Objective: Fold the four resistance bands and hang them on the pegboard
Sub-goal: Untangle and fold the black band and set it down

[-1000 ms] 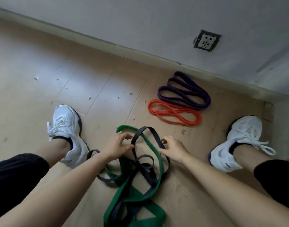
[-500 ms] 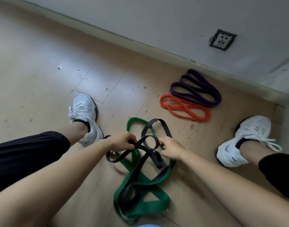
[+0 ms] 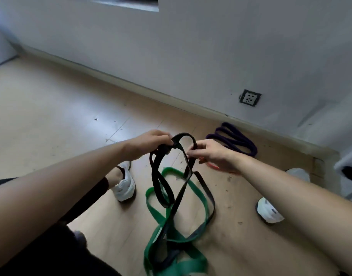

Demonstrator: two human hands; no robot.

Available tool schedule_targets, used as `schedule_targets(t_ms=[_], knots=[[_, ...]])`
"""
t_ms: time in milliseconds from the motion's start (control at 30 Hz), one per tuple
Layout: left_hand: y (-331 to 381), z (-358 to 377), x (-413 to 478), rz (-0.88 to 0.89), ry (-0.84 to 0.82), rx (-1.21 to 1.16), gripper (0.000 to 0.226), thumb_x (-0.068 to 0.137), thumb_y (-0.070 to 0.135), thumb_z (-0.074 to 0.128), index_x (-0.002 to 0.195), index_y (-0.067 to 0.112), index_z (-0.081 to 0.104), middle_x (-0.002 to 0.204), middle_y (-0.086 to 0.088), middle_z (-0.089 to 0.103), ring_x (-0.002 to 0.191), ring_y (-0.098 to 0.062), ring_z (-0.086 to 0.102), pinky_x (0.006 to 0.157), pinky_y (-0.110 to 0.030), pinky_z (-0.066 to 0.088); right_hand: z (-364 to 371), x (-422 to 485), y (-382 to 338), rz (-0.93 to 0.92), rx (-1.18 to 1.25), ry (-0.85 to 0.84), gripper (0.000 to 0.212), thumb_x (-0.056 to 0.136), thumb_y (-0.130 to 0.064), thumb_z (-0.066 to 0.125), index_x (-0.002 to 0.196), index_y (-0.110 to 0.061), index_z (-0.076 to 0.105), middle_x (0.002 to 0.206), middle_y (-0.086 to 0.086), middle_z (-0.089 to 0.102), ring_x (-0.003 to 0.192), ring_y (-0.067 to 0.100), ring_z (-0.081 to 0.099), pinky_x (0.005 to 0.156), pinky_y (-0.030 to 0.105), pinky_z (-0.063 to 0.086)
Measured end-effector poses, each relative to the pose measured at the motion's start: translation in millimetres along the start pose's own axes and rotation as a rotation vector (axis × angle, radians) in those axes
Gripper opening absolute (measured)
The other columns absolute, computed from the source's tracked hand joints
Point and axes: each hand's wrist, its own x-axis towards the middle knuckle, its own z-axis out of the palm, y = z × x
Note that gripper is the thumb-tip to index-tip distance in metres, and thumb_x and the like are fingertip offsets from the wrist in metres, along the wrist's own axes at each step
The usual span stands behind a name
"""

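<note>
In the head view, both hands are now lifting the black band [image 3: 163, 176] off the floor, where a second ago they were only reaching into the tangle. The left hand [image 3: 151, 144] is gripping a bunched loop tightly; the right hand [image 3: 209, 154] is pinching the band's upper arc at its 3 o'clock side between thumb and fingertips. That probably means folding of this band is starting. Its lower loops are trailing across the green band [image 3: 171, 226], lying at 6 o'clock, and may snag it. The purple band [image 3: 237, 140] and the orange band [image 3: 213, 166], partly hidden, are lying coiled at 2 o'clock by the wall. No pegboard is showing.
</note>
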Motion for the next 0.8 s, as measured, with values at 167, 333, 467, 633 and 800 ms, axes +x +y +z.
schedule_targets(t_ms=[167, 333, 467, 633, 800], knots=[[56, -3, -25, 0.094, 0.086, -0.089, 0.021, 0.096, 0.018, 0.053, 0.076, 0.013, 0.055, 0.065, -0.004, 0.052, 0.060, -0.017, 0.044, 0.065, -0.033, 0.040, -28, -34, -64, -0.098, -0.005, 0.149, 0.021, 0.096, -0.014, 0.068, 0.111, 0.000, 0.067, 0.082, 0.014, 0.069, 0.069, 0.020, 0.066, 0.067, 0.032, 0.050], [107, -8, -43, 0.237, 0.054, 0.005, 0.009, 0.097, 0.013, 0.065, 0.091, 0.007, 0.063, 0.064, 0.003, 0.050, 0.057, -0.010, 0.048, 0.061, -0.023, 0.041, -61, -80, -130, -0.187, -0.056, 0.186, 0.020, 0.095, -0.024, 0.070, 0.108, -0.008, 0.069, 0.084, 0.009, 0.068, 0.073, 0.021, 0.066, 0.067, 0.030, 0.052], [143, -21, -46, 0.306, 0.097, 0.110, 0.013, 0.097, 0.011, 0.066, 0.098, -0.001, 0.072, 0.089, -0.016, 0.076, 0.083, -0.031, 0.070, 0.084, -0.039, 0.057, -88, -108, -170, -0.304, -0.042, 0.258, 0.016, 0.092, -0.020, 0.073, 0.104, -0.009, 0.071, 0.074, 0.004, 0.062, 0.067, 0.018, 0.062, 0.066, 0.031, 0.048], [181, -29, -36, 0.370, 0.206, 0.228, 0.029, 0.086, 0.043, 0.075, 0.097, 0.017, 0.083, 0.102, -0.020, 0.077, 0.095, -0.031, 0.074, 0.092, -0.044, 0.056, -104, -122, -204, -0.452, 0.051, 0.333, 0.031, 0.080, -0.030, 0.075, 0.102, -0.008, 0.072, 0.071, 0.004, 0.060, 0.064, 0.018, 0.060, 0.063, 0.029, 0.048], [209, -28, -18, 0.426, 0.157, 0.005, 0.020, 0.099, 0.020, 0.063, 0.107, 0.007, 0.076, 0.083, -0.013, 0.076, 0.077, -0.026, 0.073, 0.081, -0.036, 0.061, -122, -115, -204, -0.431, 0.016, 0.409, 0.037, 0.100, -0.036, 0.060, 0.098, -0.002, 0.075, 0.078, 0.007, 0.066, 0.068, 0.019, 0.061, 0.061, 0.030, 0.043]])
